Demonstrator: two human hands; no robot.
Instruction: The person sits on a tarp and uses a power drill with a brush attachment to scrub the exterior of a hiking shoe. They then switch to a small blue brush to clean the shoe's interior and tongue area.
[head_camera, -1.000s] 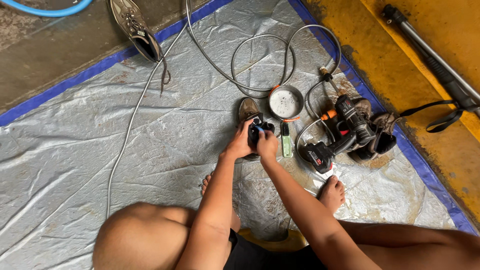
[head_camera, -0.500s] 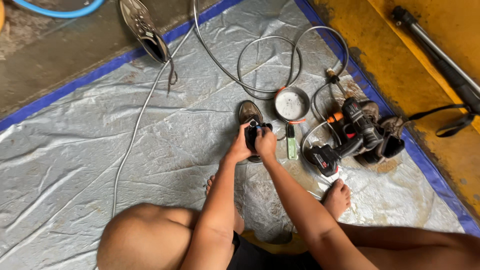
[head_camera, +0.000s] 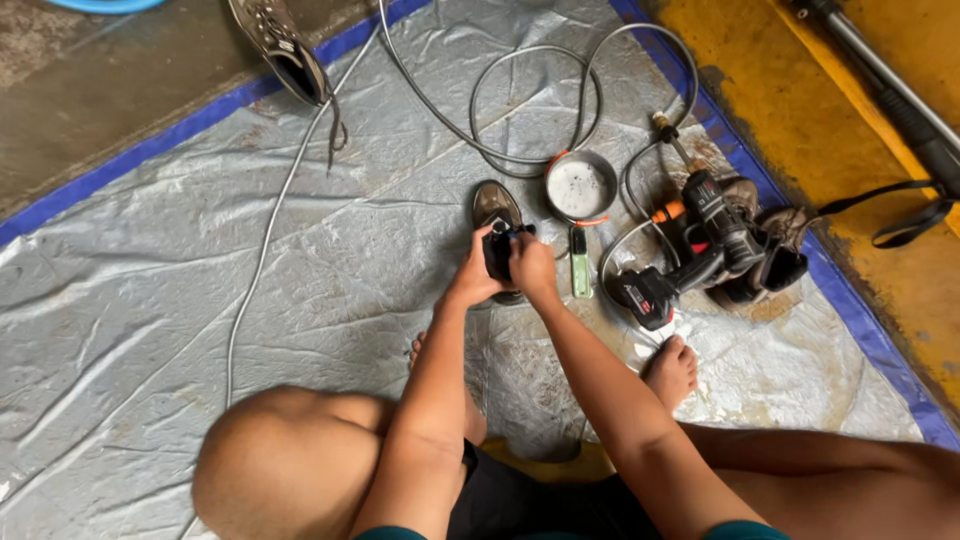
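Both hands, the left hand (head_camera: 470, 285) and the right hand (head_camera: 530, 268), sit close together on a shoe (head_camera: 496, 208) at the middle of the grey tarp (head_camera: 150, 300). Toward nine o'clock the tarp lies open, crossed only by a thin grey hose (head_camera: 262, 250). At twelve o'clock looped hose bars the way. At one o'clock a round tin (head_camera: 580, 187) stands near; just beside the right hand at three o'clock lies a green lighter (head_camera: 580, 275). Farther along three o'clock a cordless drill (head_camera: 690, 245) and a pair of shoes (head_camera: 765, 255) crowd the tarp. At eleven o'clock, well apart, another shoe (head_camera: 280, 50) lies on the tarp's blue edge.
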